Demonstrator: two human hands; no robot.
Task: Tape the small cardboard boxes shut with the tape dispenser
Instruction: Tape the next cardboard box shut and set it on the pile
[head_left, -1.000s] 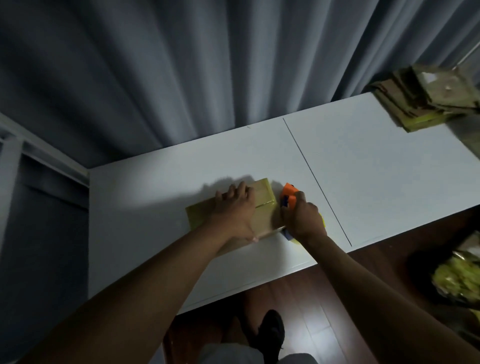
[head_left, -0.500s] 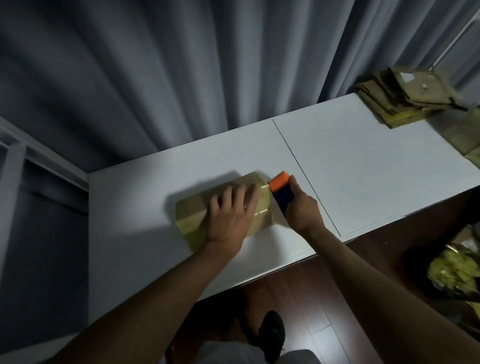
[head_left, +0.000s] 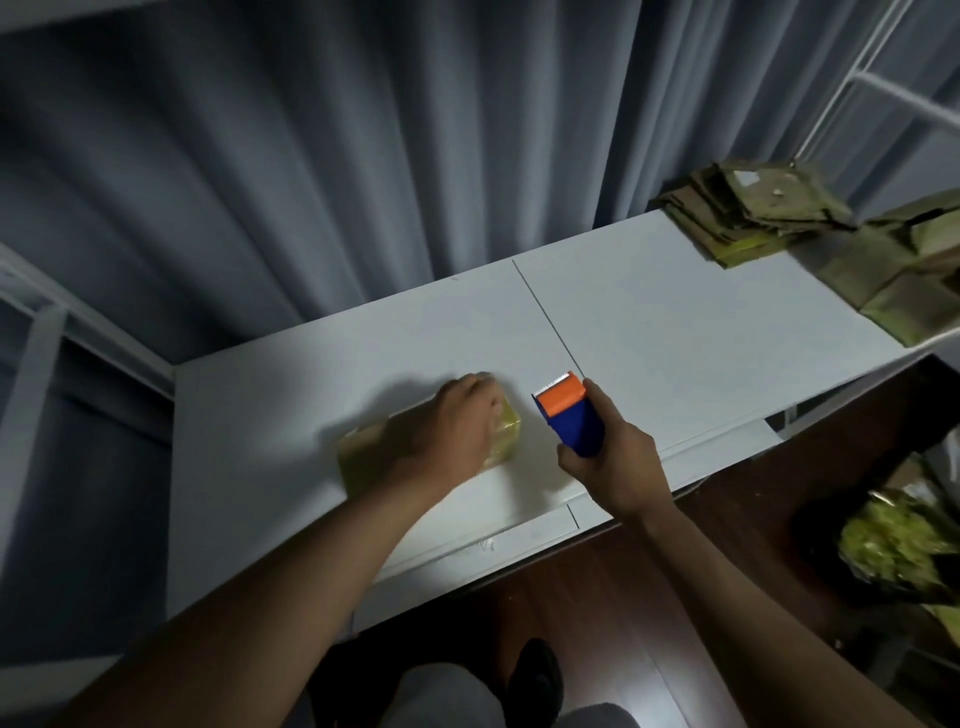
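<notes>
1. A small cardboard box (head_left: 363, 457) lies flat on the white table (head_left: 675, 332), near its front edge and left of the seam between the two tabletops; its flaps are down and a shiny strip of tape shows on its right end.
2. The left hand (head_left: 457, 426) lies on top of the box, palm down, fingers bent over its far edge; motion blur hides how firmly they hold.
3. The right hand (head_left: 613, 462) grips the tape dispenser (head_left: 569, 415), fingers wrapped round its blue body, its orange roller and toothed blade pointing away, just right of the box and apart from it.
4. A pile of flattened cardboard (head_left: 748, 218) sits at the table's far right.
5. On the floor at right, a dark bag (head_left: 893, 551) holds crumpled yellow-green material.
6. A grey curtain (head_left: 363, 156) hangs behind the table.
</notes>
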